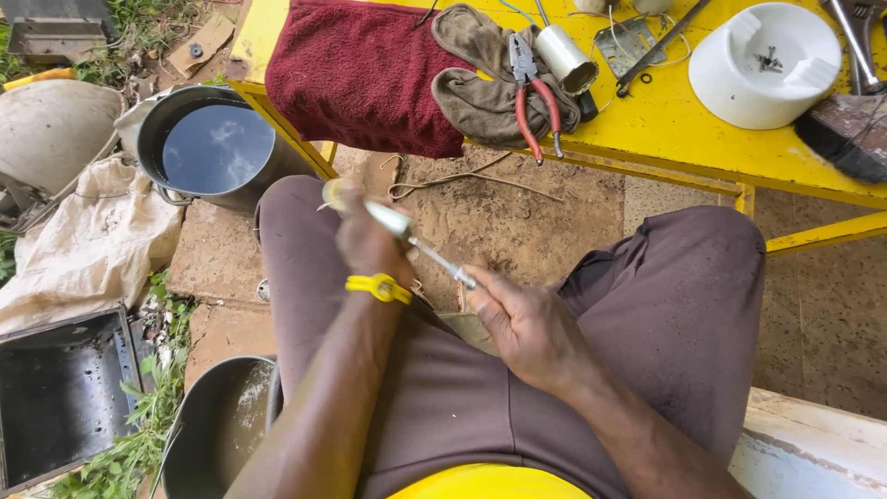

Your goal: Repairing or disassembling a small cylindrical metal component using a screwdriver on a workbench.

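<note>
**Both hands on a screwdriver, over the lap**

The left hand [370, 242] is closed tight around the pale, translucent handle of a screwdriver [407, 238]; the right hand [522, 323] pinches the thin metal shaft near its tip between curled fingers. The tool is blurred, slanting down from left to right above the knees. One yellow wristband [379, 287] sits on the left wrist. On the yellow table [684, 129] lie one dark red towel [365, 74], two worn gloves [476, 83], one pair of red-handled pliers [534, 102] and one white round dish [765, 65]. Two dark buckets [217, 148] stand left.
</note>
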